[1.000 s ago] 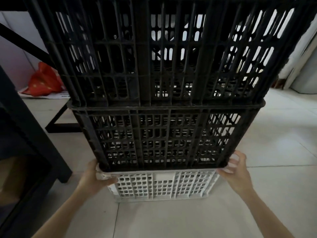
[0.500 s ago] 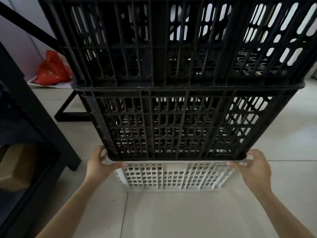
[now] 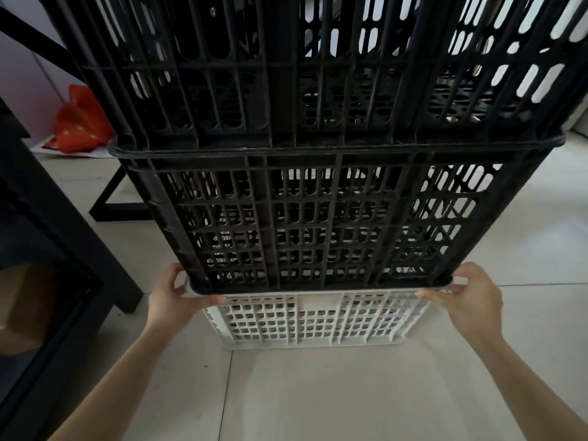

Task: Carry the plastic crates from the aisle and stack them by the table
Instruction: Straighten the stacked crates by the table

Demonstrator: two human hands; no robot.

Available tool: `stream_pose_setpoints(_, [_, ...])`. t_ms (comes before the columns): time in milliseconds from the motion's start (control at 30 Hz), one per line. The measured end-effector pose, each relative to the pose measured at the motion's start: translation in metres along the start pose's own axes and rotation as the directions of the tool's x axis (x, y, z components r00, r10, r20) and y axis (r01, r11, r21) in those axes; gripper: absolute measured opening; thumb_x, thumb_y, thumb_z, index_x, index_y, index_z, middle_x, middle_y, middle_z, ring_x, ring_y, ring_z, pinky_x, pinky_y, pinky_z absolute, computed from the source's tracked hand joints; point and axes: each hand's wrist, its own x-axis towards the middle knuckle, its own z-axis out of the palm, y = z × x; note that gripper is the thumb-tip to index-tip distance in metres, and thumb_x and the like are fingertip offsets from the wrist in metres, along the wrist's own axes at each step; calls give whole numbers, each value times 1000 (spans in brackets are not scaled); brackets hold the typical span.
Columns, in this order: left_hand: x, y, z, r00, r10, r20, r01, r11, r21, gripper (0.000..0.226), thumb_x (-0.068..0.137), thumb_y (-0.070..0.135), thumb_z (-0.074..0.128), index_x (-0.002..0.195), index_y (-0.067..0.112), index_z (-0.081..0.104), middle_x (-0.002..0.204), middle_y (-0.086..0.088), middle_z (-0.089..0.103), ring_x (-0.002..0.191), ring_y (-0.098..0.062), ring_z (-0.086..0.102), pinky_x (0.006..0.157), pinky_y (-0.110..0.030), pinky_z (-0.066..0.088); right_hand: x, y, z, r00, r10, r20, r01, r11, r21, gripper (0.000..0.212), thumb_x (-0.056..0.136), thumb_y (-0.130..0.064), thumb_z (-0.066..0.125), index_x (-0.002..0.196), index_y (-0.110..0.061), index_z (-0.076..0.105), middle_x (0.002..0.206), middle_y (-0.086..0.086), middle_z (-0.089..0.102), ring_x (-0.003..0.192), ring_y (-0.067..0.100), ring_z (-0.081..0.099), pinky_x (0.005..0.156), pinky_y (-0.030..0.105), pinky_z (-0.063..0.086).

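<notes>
Far left, a dark table leg stands on the tiled floor, red bag behind it. The left hand grips the left corner of the white crate's rim. Stacked on it: one black crate, then another black crate on top. The right hand clamps the rim's right corner.

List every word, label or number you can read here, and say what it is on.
None can be read.
white crate: its blank panel carries no print.
black crates: no lettering shows.
red bag: small gold marks, too blurred to read.
</notes>
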Motion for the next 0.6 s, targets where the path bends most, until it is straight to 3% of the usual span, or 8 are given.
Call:
stream_pose_setpoints(100, [1, -5, 0, 1000, -12, -4, 13, 1000, 24, 91, 49, 17, 94, 128, 23, 48, 140, 1, 52, 129, -28, 50, 104, -44, 43, -7, -8, 0, 999, -32, -4, 32, 999, -36, 51, 53, -39, 90, 83, -27, 51, 99, -1, 65, 86, 26, 67, 72, 34, 48])
stream_pose_setpoints(167, [0, -4, 1, 1000, -21, 4, 20, 999, 33, 93, 51, 18, 93, 131, 22, 46, 142, 1, 50, 131, -28, 48, 104, -46, 43, -11, -14, -2, 999, -33, 6, 33, 998, -48, 47, 60, -26, 90, 87, -23, 51, 102, 2, 61, 88, 28, 65, 74, 40, 51])
stream_pose_setpoints(367, [-16, 16, -2, 996, -61, 67, 59, 998, 29, 89, 64, 10, 87, 138, 17, 38, 145, -7, 45, 130, -34, 47, 103, -48, 44, -25, -37, -15, 988, -16, 151, 14, 1000, 13, 50, 66, -21, 86, 103, -27, 54, 108, -7, 57, 105, 22, 60, 83, 43, 51])
stream_pose_setpoints(467, [-38, 39, -18, 994, -72, 81, 74, 997, -28, 85, 64, 2, 85, 134, 18, 39, 145, -8, 43, 131, -32, 46, 103, -42, 42, -49, -64, -33, 981, 39, 189, -42, 999, 9, 76, 70, -13, 84, 135, -20, 44, 125, -1, 52, 121, 28, 51, 95, 47, 46])
stream_pose_setpoints(600, [-75, 97, -59, 987, -147, 64, 153, 983, -99, 93, 68, -1, 82, 142, 19, 29, 146, -10, 39, 128, -34, 46, 100, -44, 44, -82, -109, -73, 948, 175, 265, -180, 984, -4, 98, 68, -14, 85, 148, -18, 27, 147, 10, 41, 127, 28, 47, 102, 43, 43])
